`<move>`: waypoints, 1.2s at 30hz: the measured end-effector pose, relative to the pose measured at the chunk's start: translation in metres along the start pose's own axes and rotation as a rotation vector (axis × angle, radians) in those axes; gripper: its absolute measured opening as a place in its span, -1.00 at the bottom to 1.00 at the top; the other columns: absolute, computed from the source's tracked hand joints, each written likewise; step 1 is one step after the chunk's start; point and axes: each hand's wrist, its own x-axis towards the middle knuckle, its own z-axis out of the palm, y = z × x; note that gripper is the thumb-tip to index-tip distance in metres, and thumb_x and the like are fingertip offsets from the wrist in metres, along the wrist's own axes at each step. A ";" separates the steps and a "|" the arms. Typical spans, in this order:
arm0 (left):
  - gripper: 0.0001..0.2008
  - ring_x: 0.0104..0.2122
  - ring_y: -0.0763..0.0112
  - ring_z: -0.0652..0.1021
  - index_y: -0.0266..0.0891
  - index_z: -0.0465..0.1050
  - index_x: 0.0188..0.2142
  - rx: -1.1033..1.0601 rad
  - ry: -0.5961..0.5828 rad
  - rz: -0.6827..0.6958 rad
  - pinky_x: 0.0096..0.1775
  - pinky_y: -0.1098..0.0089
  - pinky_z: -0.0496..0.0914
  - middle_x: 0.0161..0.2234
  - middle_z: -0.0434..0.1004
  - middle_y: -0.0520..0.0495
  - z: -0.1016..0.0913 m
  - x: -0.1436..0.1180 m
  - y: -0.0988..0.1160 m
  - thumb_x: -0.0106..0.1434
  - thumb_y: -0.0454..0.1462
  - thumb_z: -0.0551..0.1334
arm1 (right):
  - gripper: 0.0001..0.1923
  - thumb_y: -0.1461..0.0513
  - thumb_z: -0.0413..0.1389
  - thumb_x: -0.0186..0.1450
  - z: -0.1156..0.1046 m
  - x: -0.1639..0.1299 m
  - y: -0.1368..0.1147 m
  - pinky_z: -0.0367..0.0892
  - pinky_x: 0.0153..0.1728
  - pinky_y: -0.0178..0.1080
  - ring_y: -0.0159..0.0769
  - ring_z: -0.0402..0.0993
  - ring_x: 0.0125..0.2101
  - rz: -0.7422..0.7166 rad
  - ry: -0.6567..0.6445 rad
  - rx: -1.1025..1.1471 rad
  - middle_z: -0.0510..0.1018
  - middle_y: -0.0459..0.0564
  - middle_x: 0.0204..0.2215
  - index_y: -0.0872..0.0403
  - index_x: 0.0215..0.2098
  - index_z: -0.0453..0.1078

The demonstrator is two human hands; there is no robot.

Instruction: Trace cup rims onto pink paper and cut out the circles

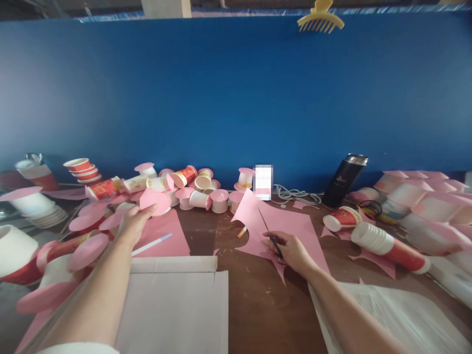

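Pink disc [155,200] sits at my left hand's [132,223] twelve o'clock, fingertips pinching it; right hand [291,250] grips scissors [269,233] pointing eleven.

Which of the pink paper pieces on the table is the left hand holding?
The left hand holds the round pink disc at its fingertips; the big pink sheet lies flat under the right hand with scissors.
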 end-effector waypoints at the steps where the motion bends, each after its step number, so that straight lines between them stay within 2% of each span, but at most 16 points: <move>1: -0.54 -0.38 0.17 0.49 -0.30 0.49 -0.39 0.036 -0.018 0.005 -0.36 0.30 0.36 -0.45 0.52 -0.09 0.001 -0.003 0.004 -0.10 0.06 0.32 | -0.43 -0.01 0.27 0.02 0.000 0.000 -0.001 0.04 -0.73 -0.42 -0.53 0.11 -0.72 -0.004 -0.001 -0.004 0.32 -0.19 -0.70 0.17 -0.10 0.45; 4: -0.54 -0.39 0.20 0.47 -0.29 0.48 -0.42 0.091 -0.070 0.057 -0.37 0.32 0.33 -0.50 0.48 -0.04 0.010 -0.013 0.016 -0.10 0.08 0.30 | -0.44 0.00 0.27 0.02 -0.001 -0.001 -0.002 0.13 -0.70 -0.41 -0.49 0.18 -0.69 -0.002 0.003 -0.018 0.34 -0.18 -0.69 0.17 -0.10 0.46; 7: -0.55 -0.40 0.23 0.47 -0.30 0.48 -0.39 -0.022 -0.174 0.113 -0.36 0.35 0.33 -0.50 0.47 -0.03 0.032 -0.026 0.030 -0.09 0.05 0.31 | -0.45 0.00 0.26 0.04 -0.001 0.000 0.000 0.21 -0.67 -0.39 -0.48 0.22 -0.67 -0.003 0.015 -0.001 0.36 -0.18 -0.66 0.14 -0.09 0.45; 10: -0.62 -0.45 0.25 0.45 -0.29 0.48 -0.48 0.029 -0.251 0.126 -0.39 0.36 0.30 -0.59 0.41 0.01 0.068 -0.050 0.050 -0.11 0.00 0.33 | -0.42 -0.01 0.25 0.05 -0.002 0.002 0.003 0.31 -0.59 -0.35 -0.49 0.22 -0.65 -0.049 0.049 0.061 0.36 -0.19 -0.64 0.15 -0.06 0.42; 14: -0.72 -0.48 0.27 0.45 -0.26 0.46 -0.57 -0.064 -0.418 0.138 -0.41 0.38 0.29 -0.63 0.40 0.02 0.124 -0.096 0.080 -0.11 -0.08 0.36 | -0.40 -0.02 0.24 0.07 -0.004 0.003 0.005 0.32 -0.54 -0.33 -0.48 0.22 -0.63 -0.108 0.077 0.075 0.36 -0.18 -0.65 0.19 -0.05 0.41; 16: -0.76 -0.44 0.27 0.49 -0.26 0.50 -0.49 -0.162 -0.568 0.171 -0.36 0.39 0.32 -0.54 0.48 -0.02 0.146 -0.118 0.093 -0.04 -0.11 0.34 | -0.42 -0.04 0.23 0.07 -0.005 0.002 0.005 0.26 -0.58 -0.35 -0.47 0.22 -0.63 -0.114 0.098 0.073 0.37 -0.17 -0.65 0.18 -0.08 0.42; 19: -0.71 -0.33 0.28 0.51 -0.26 0.53 -0.29 -0.257 -0.857 0.239 -0.27 0.38 0.35 -0.38 0.55 -0.04 0.164 -0.141 0.104 0.05 -0.12 0.30 | -0.49 -0.06 0.22 0.08 -0.009 0.002 0.005 0.19 -0.59 -0.37 -0.46 0.24 -0.62 -0.132 0.189 0.111 0.41 -0.14 -0.64 0.17 -0.19 0.46; 21: -0.67 -0.30 0.29 0.51 -0.28 0.52 -0.26 -0.336 -1.064 0.252 -0.23 0.37 0.35 -0.35 0.54 -0.05 0.170 -0.146 0.106 0.06 -0.10 0.30 | -0.54 -0.07 0.20 0.10 -0.011 0.003 0.005 0.18 -0.58 -0.37 -0.45 0.26 -0.60 -0.155 0.253 0.149 0.42 -0.11 -0.62 0.17 -0.32 0.47; 23: -0.66 -0.35 0.32 0.50 -0.30 0.50 -0.28 -0.425 -1.162 0.202 -0.27 0.37 0.36 -0.39 0.52 -0.05 0.176 -0.144 0.104 0.07 -0.07 0.29 | -0.54 -0.10 0.18 0.10 -0.011 0.003 0.004 0.18 -0.57 -0.37 -0.45 0.27 -0.60 -0.160 0.290 0.192 0.43 -0.10 -0.62 0.16 -0.41 0.45; 24: -0.66 -0.39 0.35 0.49 -0.30 0.49 -0.30 -0.444 -1.142 0.167 -0.30 0.38 0.35 -0.42 0.50 -0.04 0.180 -0.141 0.103 0.09 -0.05 0.27 | -0.53 -0.11 0.18 0.09 -0.011 0.004 0.004 0.18 -0.57 -0.37 -0.44 0.27 -0.60 -0.148 0.296 0.217 0.43 -0.09 -0.62 0.15 -0.43 0.44; 26: -0.67 -0.47 0.41 0.45 -0.29 0.45 -0.36 -0.391 -0.986 0.154 -0.37 0.41 0.33 -0.48 0.46 0.00 0.191 -0.133 0.100 0.11 -0.04 0.24 | -0.51 -0.14 0.18 0.07 -0.009 0.005 0.003 0.19 -0.58 -0.36 -0.43 0.28 -0.62 -0.118 0.296 0.260 0.42 -0.09 -0.63 0.14 -0.44 0.43; 28: -0.71 -0.48 0.41 0.44 -0.29 0.43 -0.46 -0.244 -0.807 0.259 -0.38 0.41 0.31 -0.52 0.43 0.02 0.206 -0.126 0.098 0.11 -0.07 0.24 | -0.50 -0.15 0.19 0.04 -0.008 0.006 0.001 0.19 -0.58 -0.35 -0.43 0.27 -0.62 -0.108 0.294 0.283 0.41 -0.09 -0.64 0.13 -0.45 0.42; 30: -0.75 -0.44 0.36 0.46 -0.28 0.40 -0.53 -0.152 -0.705 0.350 -0.34 0.38 0.33 -0.52 0.45 0.01 0.223 -0.123 0.099 0.12 -0.13 0.21 | -0.50 -0.15 0.21 0.02 -0.007 0.006 0.000 0.20 -0.57 -0.35 -0.43 0.26 -0.62 -0.121 0.290 0.284 0.40 -0.10 -0.64 0.14 -0.47 0.41; 33: -0.81 -0.22 0.25 0.51 -0.26 0.41 -0.48 -0.144 -0.623 0.364 -0.15 0.32 0.34 -0.27 0.55 -0.11 0.246 -0.125 0.103 0.17 -0.21 0.15 | -0.49 -0.15 0.22 0.01 -0.007 0.008 0.000 0.20 -0.57 -0.35 -0.44 0.25 -0.62 -0.144 0.283 0.281 0.39 -0.10 -0.64 0.14 -0.49 0.40; 36: -0.85 0.04 0.20 0.42 -0.26 0.43 -0.39 -0.135 -0.587 0.354 0.04 0.29 0.25 0.04 0.43 -0.21 0.261 -0.127 0.109 0.19 -0.26 0.13 | -0.49 -0.16 0.21 0.02 -0.007 0.009 0.001 0.20 -0.58 -0.35 -0.45 0.23 -0.63 -0.151 0.286 0.281 0.39 -0.10 -0.65 0.14 -0.51 0.39</move>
